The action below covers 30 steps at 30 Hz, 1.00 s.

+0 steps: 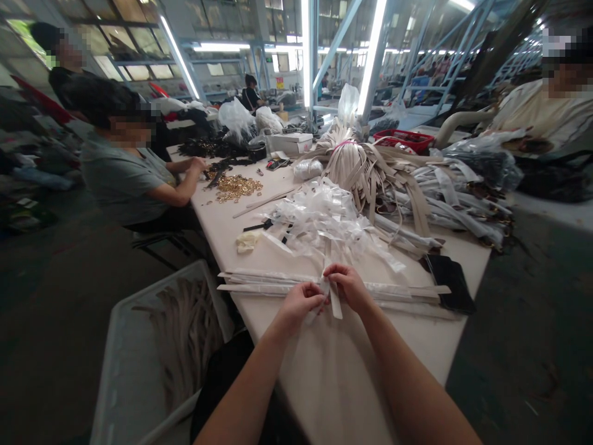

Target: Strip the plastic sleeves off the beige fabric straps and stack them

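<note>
Factory hall under long fluorescent tubes, steel frames overhead; work runs along a white counter (333,383). Beige strap (336,303) stands near the counter's near edge, in front of the wearer, its free end hanging down between the hands and its upper part wrapped in a clear plastic sleeve (323,289). Left hand (299,307) pinches sleeve and strap from the side; right hand (348,287) pinches just beside it, fingertips close to the left hand's. Both grips closed on the strap, no gap visible.

Directly behind the hands, a bundle of sleeved straps (407,290) lies across the counter. Farther on: heap of loose plastic wrappers (319,216), crumpled cream cloth (248,241), small black-handled tool (257,225). Right of the heap, a large sheaf of beige straps (352,164) bound with a pink tie; beyond its right side, more sleeved straps (463,207) with a dark flat pouch (451,283) at the counter's edge. Gold buckles (234,187) lie in a loose pile toward the far left, near a white box (290,143) and a red tray (405,140).

Co-worker in grey T-shirt (125,179) sits at the left side, hands at dark hardware beside the buckles. Second co-worker in cream top (542,114) sits far right. On the floor at left, a white crate (120,346) holds more beige straps (185,334).
</note>
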Available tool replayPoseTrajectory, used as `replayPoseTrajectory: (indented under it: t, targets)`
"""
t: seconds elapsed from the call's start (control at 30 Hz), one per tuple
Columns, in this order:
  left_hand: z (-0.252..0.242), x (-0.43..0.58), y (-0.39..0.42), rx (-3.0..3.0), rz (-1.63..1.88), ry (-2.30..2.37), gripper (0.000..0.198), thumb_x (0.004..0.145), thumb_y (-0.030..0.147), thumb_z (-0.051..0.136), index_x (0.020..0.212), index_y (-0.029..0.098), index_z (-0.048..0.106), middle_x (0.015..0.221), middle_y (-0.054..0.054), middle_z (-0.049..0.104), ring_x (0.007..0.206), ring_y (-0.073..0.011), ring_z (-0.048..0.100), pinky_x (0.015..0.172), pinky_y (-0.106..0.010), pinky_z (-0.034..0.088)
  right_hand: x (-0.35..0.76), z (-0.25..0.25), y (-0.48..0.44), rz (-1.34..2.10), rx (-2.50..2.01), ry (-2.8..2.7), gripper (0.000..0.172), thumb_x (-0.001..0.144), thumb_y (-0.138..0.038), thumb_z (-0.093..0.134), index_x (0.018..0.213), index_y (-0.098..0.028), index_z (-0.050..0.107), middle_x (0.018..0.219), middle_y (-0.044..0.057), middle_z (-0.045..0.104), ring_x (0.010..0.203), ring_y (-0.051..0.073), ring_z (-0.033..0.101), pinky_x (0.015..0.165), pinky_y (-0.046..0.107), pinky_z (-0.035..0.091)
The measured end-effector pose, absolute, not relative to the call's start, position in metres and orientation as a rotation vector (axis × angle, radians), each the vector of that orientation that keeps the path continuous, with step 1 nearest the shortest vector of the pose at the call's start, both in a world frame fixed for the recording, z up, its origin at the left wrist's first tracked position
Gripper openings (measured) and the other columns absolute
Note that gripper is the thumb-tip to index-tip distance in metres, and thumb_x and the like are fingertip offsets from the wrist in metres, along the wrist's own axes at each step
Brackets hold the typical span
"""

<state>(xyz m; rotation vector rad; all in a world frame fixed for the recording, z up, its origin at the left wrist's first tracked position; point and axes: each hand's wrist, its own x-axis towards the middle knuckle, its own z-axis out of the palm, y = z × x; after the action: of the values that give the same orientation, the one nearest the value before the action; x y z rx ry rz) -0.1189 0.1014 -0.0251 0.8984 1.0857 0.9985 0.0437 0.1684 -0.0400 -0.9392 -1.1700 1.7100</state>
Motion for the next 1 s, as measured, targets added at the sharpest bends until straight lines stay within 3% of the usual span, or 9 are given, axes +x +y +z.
replayPoseTrajectory:
  t: [0.17, 0.37, 0.47, 0.57, 0.63, 0.77, 0.83, 0.9, 1.0]
  targets:
    - [-0.02, -0.12, 0.096, 0.859, 1.157, 1.04, 0.026, 0.074, 0.032, 0.074, 0.09, 0.018, 0.058, 0.064, 0.001, 0.065, 0.046, -0.0109, 0.054, 0.046, -0.022, 0.039, 0.043, -0.045, 0.17, 1.688, -0.918, -1.185, 0.018, 0.063, -0.018, 0.056, 0.076, -0.018, 0.069, 0.061, -0.002, 0.06, 0.052, 0.011, 0.045, 0.048, 0.022, 0.029]
    - [-0.018, -0.121, 0.09, 0.763, 1.232, 0.883, 0.037, 0.066, 0.021, 0.082, 0.101, 0.012, 0.072, 0.094, -0.012, 0.074, 0.081, -0.0209, 0.069, 0.081, -0.034, 0.053, 0.04, -0.044, 0.17, 1.624, -0.906, -1.255, 0.011, 0.064, -0.015, 0.062, 0.075, -0.017, 0.065, 0.067, -0.002, 0.063, 0.06, 0.011, 0.053, 0.058, 0.022, 0.038]
    - [-0.021, -0.118, 0.098, 0.849, 1.326, 0.959, 0.028, 0.071, 0.026, 0.082, 0.094, 0.012, 0.074, 0.09, -0.01, 0.074, 0.082, -0.0198, 0.068, 0.083, -0.033, 0.051, 0.038, -0.043, 0.169, 1.621, -0.894, -1.248, 0.016, 0.065, -0.017, 0.065, 0.081, -0.018, 0.063, 0.069, -0.002, 0.065, 0.062, 0.013, 0.056, 0.06, 0.023, 0.042]
    - [-0.021, -0.122, 0.12, 0.956, 1.516, 1.155, 0.022, 0.077, 0.035, 0.077, 0.075, 0.014, 0.07, 0.069, -0.003, 0.066, 0.066, -0.0135, 0.06, 0.071, -0.026, 0.048, 0.038, -0.039, 0.168, 1.649, -0.783, -1.152, 0.037, 0.067, -0.017, 0.06, 0.103, -0.021, 0.06, 0.081, 0.001, 0.071, 0.068, 0.017, 0.063, 0.066, 0.029, 0.05]
    - [-0.018, -0.131, 0.14, 0.989, 1.686, 1.283, 0.024, 0.077, 0.037, 0.077, 0.072, 0.015, 0.067, 0.07, 0.0, 0.063, 0.067, -0.0122, 0.058, 0.07, -0.024, 0.046, 0.039, -0.034, 0.168, 1.639, -0.69, -1.085, 0.045, 0.067, -0.017, 0.059, 0.111, -0.024, 0.055, 0.096, 0.004, 0.073, 0.078, 0.02, 0.068, 0.076, 0.036, 0.054]
    - [-0.012, -0.152, 0.177, 1.111, 1.752, 1.339, 0.021, 0.076, 0.034, 0.077, 0.081, 0.016, 0.067, 0.078, -0.003, 0.066, 0.078, -0.0156, 0.063, 0.078, -0.026, 0.047, 0.044, -0.025, 0.169, 1.48, -0.72, -1.166, 0.028, 0.075, -0.026, 0.068, 0.102, -0.023, 0.061, 0.119, 0.008, 0.068, 0.099, 0.023, 0.068, 0.091, 0.041, 0.052]
    - [-0.012, -0.155, 0.189, 1.188, 1.657, 1.259, 0.02, 0.077, 0.033, 0.074, 0.084, 0.016, 0.066, 0.075, -0.003, 0.066, 0.075, -0.0167, 0.064, 0.079, -0.029, 0.048, 0.049, -0.022, 0.17, 1.327, -0.863, -1.272, 0.02, 0.084, -0.037, 0.065, 0.095, -0.021, 0.067, 0.113, 0.009, 0.07, 0.094, 0.024, 0.068, 0.085, 0.039, 0.053]
    - [-0.016, -0.152, 0.199, 1.207, 1.543, 1.16, 0.019, 0.076, 0.031, 0.072, 0.086, 0.016, 0.066, 0.067, -0.001, 0.062, 0.064, -0.0154, 0.061, 0.074, -0.03, 0.049, 0.055, -0.02, 0.173, 1.085, -1.032, -1.381, 0.027, 0.088, -0.045, 0.06, 0.088, -0.02, 0.071, 0.097, 0.009, 0.073, 0.089, 0.024, 0.066, 0.082, 0.039, 0.052]
    - [-0.021, -0.142, 0.211, 1.163, 1.412, 1.056, 0.014, 0.077, 0.028, 0.064, 0.085, 0.017, 0.064, 0.054, 0.006, 0.049, 0.044, -0.0101, 0.045, 0.06, -0.028, 0.047, 0.064, -0.014, 0.18, 0.835, -1.139, -1.43, 0.034, 0.091, -0.048, 0.056, 0.08, -0.019, 0.071, 0.086, 0.008, 0.071, 0.089, 0.024, 0.063, 0.085, 0.038, 0.049]
